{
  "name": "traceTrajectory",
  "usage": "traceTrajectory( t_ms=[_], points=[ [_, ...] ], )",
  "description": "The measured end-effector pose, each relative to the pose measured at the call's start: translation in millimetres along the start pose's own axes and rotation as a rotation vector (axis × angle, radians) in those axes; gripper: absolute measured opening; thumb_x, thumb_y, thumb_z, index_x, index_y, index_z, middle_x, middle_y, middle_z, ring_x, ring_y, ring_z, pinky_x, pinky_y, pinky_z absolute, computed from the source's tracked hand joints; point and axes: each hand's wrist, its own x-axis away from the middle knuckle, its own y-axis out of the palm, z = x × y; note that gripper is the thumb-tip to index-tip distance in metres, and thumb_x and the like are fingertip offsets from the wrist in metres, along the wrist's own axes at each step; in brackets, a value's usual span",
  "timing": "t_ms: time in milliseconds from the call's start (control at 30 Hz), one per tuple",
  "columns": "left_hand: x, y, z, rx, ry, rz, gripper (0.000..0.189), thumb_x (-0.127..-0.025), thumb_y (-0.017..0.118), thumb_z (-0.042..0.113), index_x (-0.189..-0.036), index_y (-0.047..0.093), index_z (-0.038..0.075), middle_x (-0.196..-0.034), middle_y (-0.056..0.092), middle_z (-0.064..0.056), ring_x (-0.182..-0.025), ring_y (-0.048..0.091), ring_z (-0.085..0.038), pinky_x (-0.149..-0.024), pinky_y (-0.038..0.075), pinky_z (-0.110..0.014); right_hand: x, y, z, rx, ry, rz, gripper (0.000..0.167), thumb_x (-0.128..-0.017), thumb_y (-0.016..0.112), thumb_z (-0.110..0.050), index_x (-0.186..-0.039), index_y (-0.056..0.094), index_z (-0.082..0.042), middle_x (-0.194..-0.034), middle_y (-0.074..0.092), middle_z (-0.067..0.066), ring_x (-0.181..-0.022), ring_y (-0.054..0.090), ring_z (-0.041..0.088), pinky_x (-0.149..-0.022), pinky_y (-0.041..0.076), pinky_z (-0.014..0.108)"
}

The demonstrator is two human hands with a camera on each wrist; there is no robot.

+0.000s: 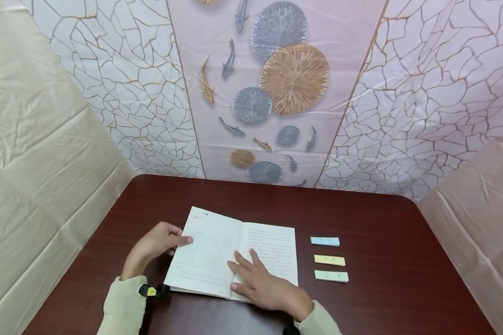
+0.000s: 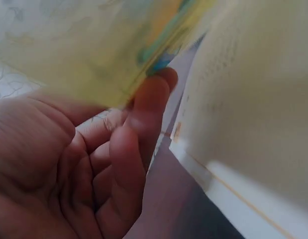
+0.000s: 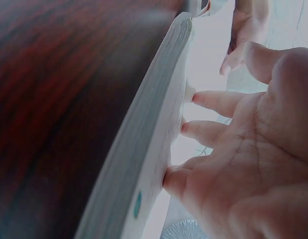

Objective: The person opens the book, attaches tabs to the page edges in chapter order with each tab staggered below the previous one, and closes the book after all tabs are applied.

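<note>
An open book [image 1: 209,256] lies on the table with text on both pages. My left hand [image 1: 161,242] is at its left edge, thumb over the page and fingers behind it, pinching a leaf. In the left wrist view that leaf [image 2: 79,64] shows a yellowish side with coloured print, beside the finger ends. My right hand [image 1: 264,284] rests on the right page [image 1: 272,246] near the fold, fingers spread. In the right wrist view its fingertips [image 3: 186,128] touch the paper above the thick block of page edges.
Right of the book, three small paper strips lie in a column on the dark red table [image 1: 385,260]: blue [image 1: 324,241], yellow [image 1: 329,260] and green [image 1: 331,276]. Behind the table hangs a patterned cloth [image 1: 251,139], with pale cloth walls on both sides.
</note>
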Motion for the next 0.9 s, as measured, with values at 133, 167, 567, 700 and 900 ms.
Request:
traceTrajectory(
  t_ms=[133,167,567,700,900],
  points=[
    [-2.2,3.6,-2.8,-0.051,-0.020,0.039,0.047,-0.094,0.082,0.029,-0.061,0.050,0.015,-0.056,0.039,0.005,-0.055,0.044,-0.014,-0.057,0.043,-0.031,-0.7,3,-2,0.044,0.003,-0.004,0.066,-0.111,0.045,-0.048,-0.166,0.034,-0.014,-0.176,0.016,0.012,-0.161,-0.003,0.046,-0.126,0.014,0.064],
    [-2.8,5.0,-3.2,-0.063,-0.024,0.046,0.048,-0.094,0.082,0.028,-0.060,0.049,0.016,-0.055,0.038,0.005,-0.054,0.043,-0.013,-0.055,0.041,-0.030,-1.0,4,-2,0.063,0.002,0.000,0.066,-0.111,0.045,-0.048,-0.166,0.034,-0.014,-0.176,0.016,0.012,-0.161,-0.002,0.046,-0.127,0.013,0.063],
    [0.5,10.8,10.4,-0.367,-0.066,0.212,0.033,-0.089,0.085,0.029,-0.107,0.067,0.006,-0.082,0.064,-0.002,-0.070,0.058,-0.020,-0.061,0.043,-0.036,-0.4,9,-10,0.176,0.024,0.054,0.067,-0.107,0.057,-0.043,-0.166,0.037,-0.017,-0.175,0.020,0.012,-0.160,0.006,0.051,-0.123,0.023,0.066],
    [2.7,16.6,24.0,-0.413,0.010,0.255,0.038,-0.088,0.085,0.021,-0.119,0.067,0.006,-0.096,0.070,-0.003,-0.080,0.064,-0.022,-0.069,0.050,-0.042,-1.3,10,-12,0.214,0.034,0.054,0.067,-0.107,0.059,-0.042,-0.165,0.037,-0.018,-0.175,0.022,0.012,-0.159,0.009,0.051,-0.123,0.025,0.065],
    [2.7,42.1,42.2,-0.458,0.295,0.070,0.047,-0.079,0.090,0.004,-0.122,0.070,0.002,-0.117,0.073,-0.012,-0.111,0.068,-0.031,-0.099,0.054,-0.050,-2.6,11,-11,0.288,0.051,0.041,0.067,-0.106,0.060,-0.040,-0.166,0.037,-0.020,-0.175,0.023,0.010,-0.159,0.012,0.050,-0.124,0.027,0.061]
  ],
)
